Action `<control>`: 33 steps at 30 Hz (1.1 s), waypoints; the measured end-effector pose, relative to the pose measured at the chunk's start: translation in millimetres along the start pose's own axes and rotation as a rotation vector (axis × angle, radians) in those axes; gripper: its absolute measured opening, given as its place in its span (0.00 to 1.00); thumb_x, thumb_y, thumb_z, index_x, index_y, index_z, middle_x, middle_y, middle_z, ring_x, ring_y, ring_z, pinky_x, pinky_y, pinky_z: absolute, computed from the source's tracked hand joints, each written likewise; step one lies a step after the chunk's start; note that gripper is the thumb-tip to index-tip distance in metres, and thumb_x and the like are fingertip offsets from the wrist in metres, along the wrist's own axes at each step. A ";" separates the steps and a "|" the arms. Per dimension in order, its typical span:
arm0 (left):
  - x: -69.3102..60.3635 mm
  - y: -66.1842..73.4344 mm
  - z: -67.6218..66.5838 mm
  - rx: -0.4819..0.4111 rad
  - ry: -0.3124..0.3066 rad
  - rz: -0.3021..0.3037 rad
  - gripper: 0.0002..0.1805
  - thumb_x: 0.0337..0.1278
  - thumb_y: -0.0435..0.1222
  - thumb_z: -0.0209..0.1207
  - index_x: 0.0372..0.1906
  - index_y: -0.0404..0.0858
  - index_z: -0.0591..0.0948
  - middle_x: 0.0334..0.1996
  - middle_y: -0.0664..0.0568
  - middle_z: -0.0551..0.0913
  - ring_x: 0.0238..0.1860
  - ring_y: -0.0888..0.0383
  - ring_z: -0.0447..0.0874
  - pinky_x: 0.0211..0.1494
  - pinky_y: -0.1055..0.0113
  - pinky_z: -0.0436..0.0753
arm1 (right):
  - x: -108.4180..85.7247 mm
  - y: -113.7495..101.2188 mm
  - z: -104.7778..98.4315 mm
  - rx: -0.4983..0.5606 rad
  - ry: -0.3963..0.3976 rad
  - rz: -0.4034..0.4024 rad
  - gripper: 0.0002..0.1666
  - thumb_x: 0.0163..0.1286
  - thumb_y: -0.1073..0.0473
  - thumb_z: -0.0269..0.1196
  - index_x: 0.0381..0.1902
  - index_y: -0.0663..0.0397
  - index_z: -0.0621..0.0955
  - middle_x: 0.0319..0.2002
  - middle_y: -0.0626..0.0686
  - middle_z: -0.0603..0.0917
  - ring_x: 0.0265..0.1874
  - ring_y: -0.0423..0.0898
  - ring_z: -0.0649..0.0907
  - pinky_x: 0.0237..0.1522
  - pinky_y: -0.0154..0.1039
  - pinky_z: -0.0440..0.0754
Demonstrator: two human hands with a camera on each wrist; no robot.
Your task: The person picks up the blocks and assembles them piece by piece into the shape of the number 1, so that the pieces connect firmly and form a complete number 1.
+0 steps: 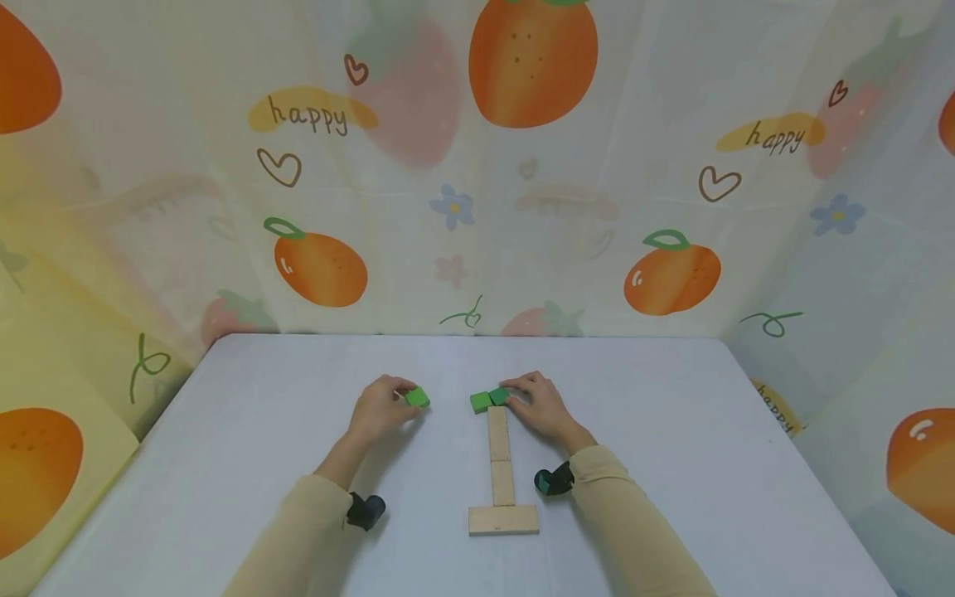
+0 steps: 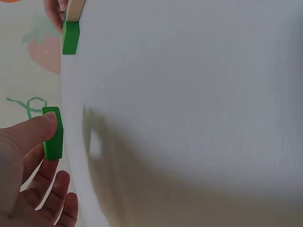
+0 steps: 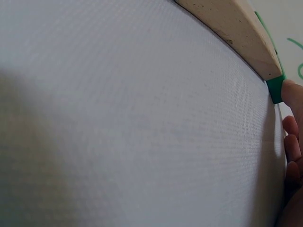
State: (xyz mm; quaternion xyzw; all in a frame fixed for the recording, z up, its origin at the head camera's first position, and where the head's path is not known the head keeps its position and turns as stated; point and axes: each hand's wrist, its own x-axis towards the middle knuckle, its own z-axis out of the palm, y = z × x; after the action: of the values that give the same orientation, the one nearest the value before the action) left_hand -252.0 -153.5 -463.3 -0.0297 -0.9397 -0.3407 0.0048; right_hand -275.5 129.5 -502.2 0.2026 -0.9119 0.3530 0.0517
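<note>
My left hand (image 1: 379, 408) pinches a light green block (image 1: 418, 397) between thumb and fingers, raised off the table, as the left wrist view also shows by its shadow. To its right, another light green block (image 1: 481, 402) and a darker green block (image 1: 498, 395) meet at the far end of a line of wooden blocks. The thumb and fingers of my right hand (image 1: 543, 406) grip the darker block. Two wooden blocks (image 1: 498, 434) lie end to end, running toward me to a crosswise wooden block (image 1: 503, 520). In the right wrist view only part of the darker block (image 3: 275, 90) shows.
A white-covered table (image 1: 642, 381) carries the blocks. Behind it hangs a fruit-print cloth (image 1: 492, 224), which also covers both sides. A black wrist camera (image 1: 366, 512) sits on the left sleeve, and another black wrist camera (image 1: 554, 479) on the right, close to the wooden line.
</note>
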 end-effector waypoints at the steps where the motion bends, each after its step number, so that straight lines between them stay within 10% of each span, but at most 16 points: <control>1: 0.2 2.0 2.1 0.003 -0.002 0.004 0.18 0.40 0.36 0.68 0.42 0.37 0.82 0.39 0.47 0.79 0.43 0.48 0.76 0.43 0.58 0.75 | -0.2 -0.3 -0.2 0.001 0.001 0.001 0.16 0.63 0.59 0.61 0.50 0.52 0.81 0.44 0.57 0.76 0.44 0.53 0.74 0.47 0.50 0.69; 33: 5.3 37.4 47.8 0.043 -0.078 0.099 0.17 0.39 0.35 0.69 0.41 0.40 0.83 0.34 0.53 0.79 0.38 0.57 0.75 0.43 0.62 0.75 | 1.6 1.9 0.5 -0.020 0.001 -0.007 0.16 0.62 0.60 0.61 0.49 0.51 0.81 0.43 0.56 0.77 0.44 0.53 0.75 0.47 0.50 0.70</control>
State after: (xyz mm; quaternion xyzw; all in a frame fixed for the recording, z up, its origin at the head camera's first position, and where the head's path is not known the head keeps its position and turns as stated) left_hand -254.6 -93.9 -476.0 -0.0892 -0.9437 -0.3182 -0.0143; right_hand -277.7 130.0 -503.4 0.2053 -0.9146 0.3439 0.0553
